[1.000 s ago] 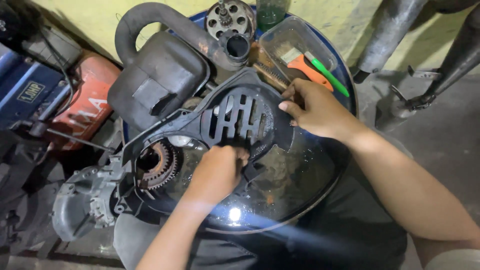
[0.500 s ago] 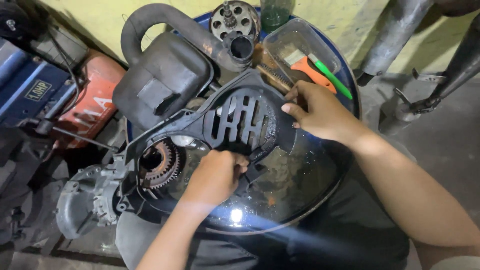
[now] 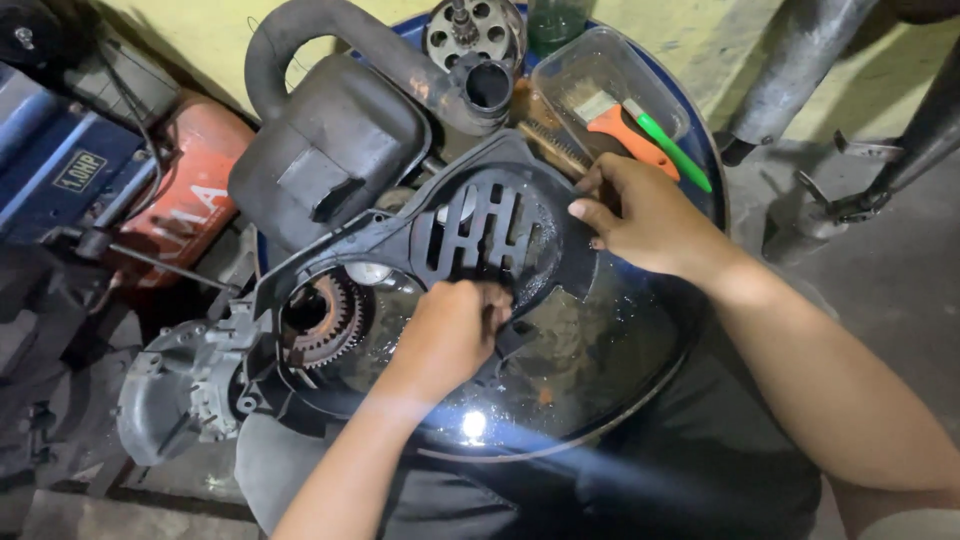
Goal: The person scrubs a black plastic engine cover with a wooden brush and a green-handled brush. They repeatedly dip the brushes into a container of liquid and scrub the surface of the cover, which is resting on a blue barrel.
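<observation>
Left hand [image 3: 450,330], centre of the frame: we have it closed into a fist at the lower edge of the cover's [image 3: 400,235] slotted grille [image 3: 478,232]. Something is likely gripped inside, a rag or brush perhaps, but we cannot tell what; the fingers hide it.

Right hand [image 3: 640,215], right of centre: half open, thumb and fingertips pinching the cover's upper right rim, steadying it.

Cover: black plastic, lying tilted across a wide dark basin [image 3: 600,400] of wet, shiny liquid, its grille uppermost, its ring-shaped end at lower left over a toothed clutch [image 3: 325,318].

Step in hand, as we judge it: scrubbing the grille slats while the cover is braced. The next move calls for short strokes along the slats, with the right-hand pinch kept firm so the cover does not slide on the wet rim.

Edges and room:
- Upper left, touching or just behind the cover: a black airbox [image 3: 325,150] with a curved hose; no room that way.
- Top right, just beyond our right fingers: a clear tub [image 3: 600,75] holding an orange and green brush [image 3: 640,135]; tight.
- Lower left: a grey casing [image 3: 175,395] beside the basin.
- Lower right of the basin: open liquid surface, the freest room for turning the cover.
</observation>
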